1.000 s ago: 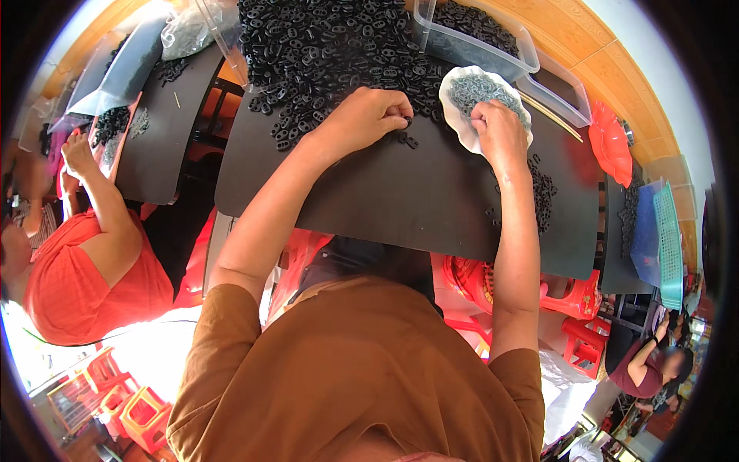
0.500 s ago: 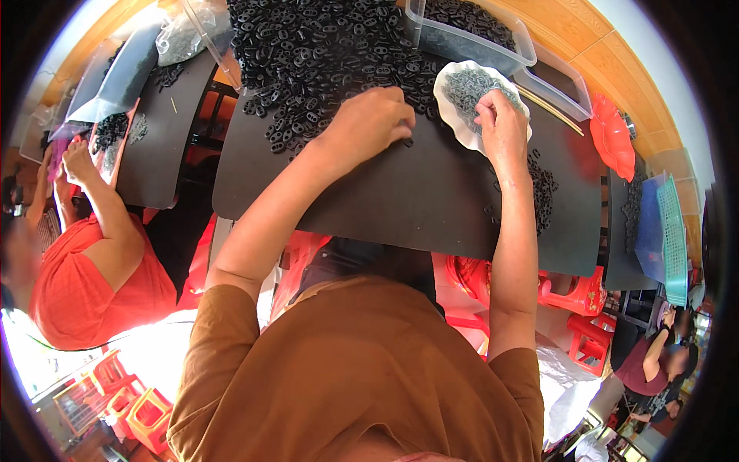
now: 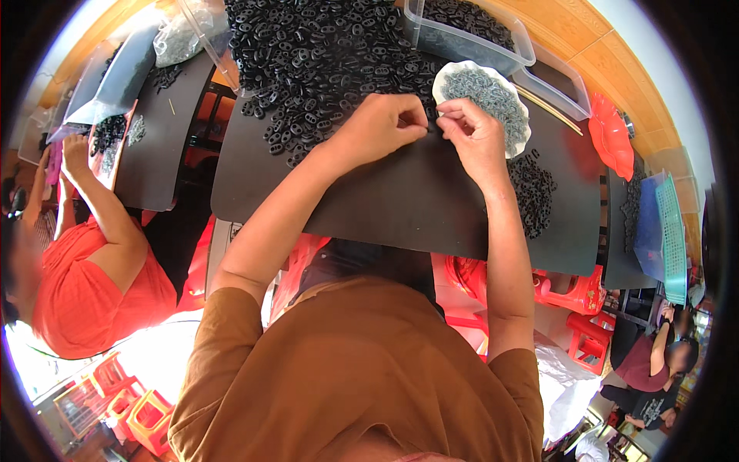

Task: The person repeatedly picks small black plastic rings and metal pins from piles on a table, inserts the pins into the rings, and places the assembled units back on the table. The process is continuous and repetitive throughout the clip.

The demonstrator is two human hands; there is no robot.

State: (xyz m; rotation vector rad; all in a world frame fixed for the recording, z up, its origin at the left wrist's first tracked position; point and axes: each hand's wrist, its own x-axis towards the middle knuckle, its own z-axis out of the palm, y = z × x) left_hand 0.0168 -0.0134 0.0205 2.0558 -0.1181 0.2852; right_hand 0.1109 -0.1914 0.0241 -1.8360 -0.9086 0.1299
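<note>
My left hand (image 3: 382,129) is closed in a pinch in front of the big heap of black oval two-holed pieces (image 3: 315,69). A small black piece is at its fingertips, mostly hidden against the dark table. Close by on the right, my right hand (image 3: 471,137) pinches a tiny pale bit, too small to make out fully. The two hands' fingertips nearly meet. Behind my right hand, a white scalloped bowl (image 3: 517,146) holds many small clear-grey pieces (image 3: 485,88). Beside my right wrist lies a pile of small black pieces (image 3: 533,192).
A clear plastic bin (image 3: 469,45) of black pieces stands at the back. Near it are thin golden sticks (image 3: 550,110) and a red scalloped dish (image 3: 612,138). The dark table (image 3: 385,200) has its near edge before me. A person in red (image 3: 108,269) works at the left table.
My right hand has left the bowl and come left and nearer to my left hand, a tiny pale bit at its fingertips. My left hand has shifted slightly right and away from me.
</note>
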